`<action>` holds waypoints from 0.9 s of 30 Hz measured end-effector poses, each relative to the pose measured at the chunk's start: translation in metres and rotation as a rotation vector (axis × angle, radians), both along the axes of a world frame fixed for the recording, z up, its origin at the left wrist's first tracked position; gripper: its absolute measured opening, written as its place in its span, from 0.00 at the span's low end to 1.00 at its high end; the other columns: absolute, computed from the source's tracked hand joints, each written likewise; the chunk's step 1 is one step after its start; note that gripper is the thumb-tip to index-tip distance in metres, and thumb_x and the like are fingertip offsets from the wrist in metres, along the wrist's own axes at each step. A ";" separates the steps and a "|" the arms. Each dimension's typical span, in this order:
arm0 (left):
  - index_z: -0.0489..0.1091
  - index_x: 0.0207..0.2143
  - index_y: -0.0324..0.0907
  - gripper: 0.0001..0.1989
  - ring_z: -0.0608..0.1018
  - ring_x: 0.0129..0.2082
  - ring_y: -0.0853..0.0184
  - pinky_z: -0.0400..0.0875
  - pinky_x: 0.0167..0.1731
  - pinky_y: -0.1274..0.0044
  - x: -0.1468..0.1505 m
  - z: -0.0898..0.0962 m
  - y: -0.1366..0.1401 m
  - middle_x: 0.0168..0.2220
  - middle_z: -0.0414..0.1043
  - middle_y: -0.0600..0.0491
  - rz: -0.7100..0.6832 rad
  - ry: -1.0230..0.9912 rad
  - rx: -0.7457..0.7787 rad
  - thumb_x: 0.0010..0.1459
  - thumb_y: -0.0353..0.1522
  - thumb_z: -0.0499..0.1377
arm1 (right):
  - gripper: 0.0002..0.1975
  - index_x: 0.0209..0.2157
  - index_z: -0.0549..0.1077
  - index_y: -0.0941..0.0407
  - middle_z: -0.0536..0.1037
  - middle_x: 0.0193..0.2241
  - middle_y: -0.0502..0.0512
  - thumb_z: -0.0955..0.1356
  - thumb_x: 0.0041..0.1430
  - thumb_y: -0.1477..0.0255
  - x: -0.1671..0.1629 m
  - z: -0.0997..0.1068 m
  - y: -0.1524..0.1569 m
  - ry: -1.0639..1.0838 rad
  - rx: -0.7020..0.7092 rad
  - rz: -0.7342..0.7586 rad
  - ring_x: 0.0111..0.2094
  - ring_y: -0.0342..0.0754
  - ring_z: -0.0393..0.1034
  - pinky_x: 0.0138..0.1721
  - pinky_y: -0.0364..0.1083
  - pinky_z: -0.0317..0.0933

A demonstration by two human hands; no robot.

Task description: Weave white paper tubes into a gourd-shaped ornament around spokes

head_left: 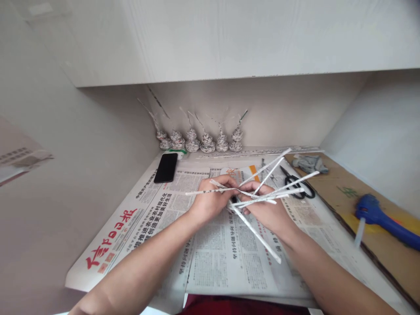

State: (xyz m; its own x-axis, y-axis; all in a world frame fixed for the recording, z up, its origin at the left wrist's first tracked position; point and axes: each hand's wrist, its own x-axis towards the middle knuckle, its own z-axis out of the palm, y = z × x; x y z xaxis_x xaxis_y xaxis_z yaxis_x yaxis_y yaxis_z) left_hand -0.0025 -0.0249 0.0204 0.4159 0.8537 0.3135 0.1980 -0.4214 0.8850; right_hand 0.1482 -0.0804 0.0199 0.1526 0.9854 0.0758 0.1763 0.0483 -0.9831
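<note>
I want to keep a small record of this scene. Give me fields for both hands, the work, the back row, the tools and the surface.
Left hand: holds the work from its left side
Right hand: holds the work from its right side, several strips crossing over it
Work: small piece of rolled paper strips, ends spreading outward
Back row: six gourd-shaped woven pieces, upright
Tools: black-handled scissors; blue glue gun on cardboard
Surface: newspaper sheets, smartphone toward the back left
</note>
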 end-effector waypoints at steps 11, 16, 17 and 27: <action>0.71 0.24 0.38 0.06 0.73 0.26 0.70 0.66 0.28 0.79 0.002 -0.002 0.004 0.24 0.73 0.53 -0.033 -0.172 -0.135 0.48 0.30 0.65 | 0.07 0.24 0.69 0.53 0.74 0.17 0.48 0.71 0.51 0.68 0.000 -0.006 -0.001 -0.054 0.078 -0.107 0.18 0.47 0.71 0.21 0.46 0.68; 0.70 0.24 0.38 0.06 0.73 0.26 0.71 0.66 0.28 0.79 0.004 -0.001 0.002 0.25 0.73 0.53 -0.034 -0.188 -0.114 0.49 0.30 0.64 | 0.10 0.24 0.68 0.53 0.73 0.16 0.47 0.72 0.49 0.66 -0.001 -0.004 0.000 0.005 0.039 -0.093 0.17 0.47 0.71 0.20 0.46 0.68; 0.70 0.24 0.38 0.06 0.74 0.26 0.70 0.66 0.28 0.79 0.004 -0.002 0.002 0.25 0.73 0.53 -0.037 -0.181 -0.111 0.49 0.30 0.64 | 0.11 0.23 0.68 0.53 0.73 0.15 0.47 0.72 0.48 0.64 -0.001 -0.004 0.000 0.031 0.029 -0.091 0.17 0.47 0.71 0.19 0.45 0.68; 0.69 0.27 0.40 0.02 0.71 0.26 0.73 0.64 0.29 0.82 0.002 -0.004 0.003 0.26 0.71 0.57 0.105 -0.082 0.063 0.51 0.28 0.60 | 0.13 0.24 0.71 0.54 0.74 0.18 0.48 0.75 0.46 0.63 0.006 -0.007 0.007 0.261 0.198 -0.203 0.17 0.43 0.67 0.17 0.43 0.62</action>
